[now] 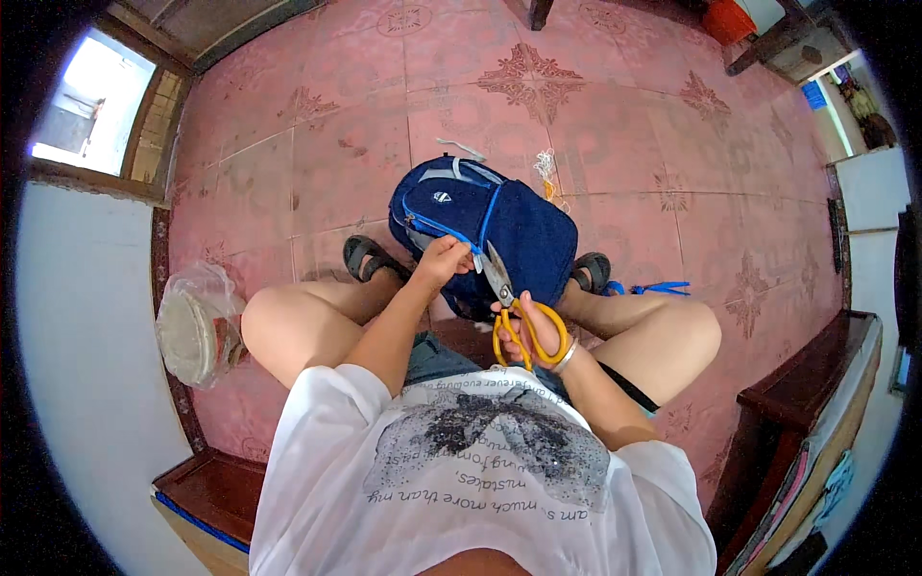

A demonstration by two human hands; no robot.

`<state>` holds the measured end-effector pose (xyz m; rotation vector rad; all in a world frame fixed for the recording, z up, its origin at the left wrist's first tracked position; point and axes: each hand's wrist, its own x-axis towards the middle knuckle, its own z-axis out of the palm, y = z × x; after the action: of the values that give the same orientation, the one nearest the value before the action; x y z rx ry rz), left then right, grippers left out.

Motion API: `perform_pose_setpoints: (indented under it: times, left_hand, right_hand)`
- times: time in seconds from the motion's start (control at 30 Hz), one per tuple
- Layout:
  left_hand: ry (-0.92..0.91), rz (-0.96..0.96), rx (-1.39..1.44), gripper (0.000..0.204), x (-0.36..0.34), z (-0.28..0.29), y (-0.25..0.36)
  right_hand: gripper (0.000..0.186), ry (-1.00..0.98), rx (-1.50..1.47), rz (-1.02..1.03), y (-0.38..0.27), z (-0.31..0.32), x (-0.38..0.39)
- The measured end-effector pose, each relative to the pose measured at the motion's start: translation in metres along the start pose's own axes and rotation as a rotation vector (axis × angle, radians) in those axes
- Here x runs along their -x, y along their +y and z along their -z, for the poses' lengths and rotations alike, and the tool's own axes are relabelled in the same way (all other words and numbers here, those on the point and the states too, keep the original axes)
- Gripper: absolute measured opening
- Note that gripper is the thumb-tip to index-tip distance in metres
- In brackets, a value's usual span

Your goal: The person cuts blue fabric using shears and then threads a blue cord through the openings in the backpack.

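A dark blue backpack [533,230] with brighter blue trim lies on the tiled floor between my bent legs. My left hand [445,262] is closed in a pinch at the bag's blue-trimmed near edge, where a small pale strip pokes out beside the fingertips. In my right hand [536,329] is a pair of scissors [497,276] with large yellow handle loops, the fingers wrapped through them. The scissors' blades point away from me toward the bag's trim, close to my left fingertips. Whether the blades touch the fabric I cannot tell.
White and yellow string [545,168] and a pale strip [461,149] lie beyond the bag. Blue straps [661,287] rest right of my sandal. At left stands a round tub in clear plastic [187,331]; dark wooden furniture [797,384] stands at right.
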<state>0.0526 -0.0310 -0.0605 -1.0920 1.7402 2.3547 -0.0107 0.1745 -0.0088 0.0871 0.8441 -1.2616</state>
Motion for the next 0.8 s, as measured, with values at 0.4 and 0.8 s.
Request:
perform_pose_setpoints:
  times: [0.4,0.8]
  left_hand:
    - [0.035,0.104,0.018,0.007,0.001,0.002,-0.003]
    - [-0.009,-0.026,0.073,0.008,0.009,0.004,0.001]
  right_hand:
    - [0.055,0.015,0.138,-0.016,-0.001,0.0,-0.004]
    - [0.052,0.002,0.152,-0.005,-0.004,0.004,-0.005]
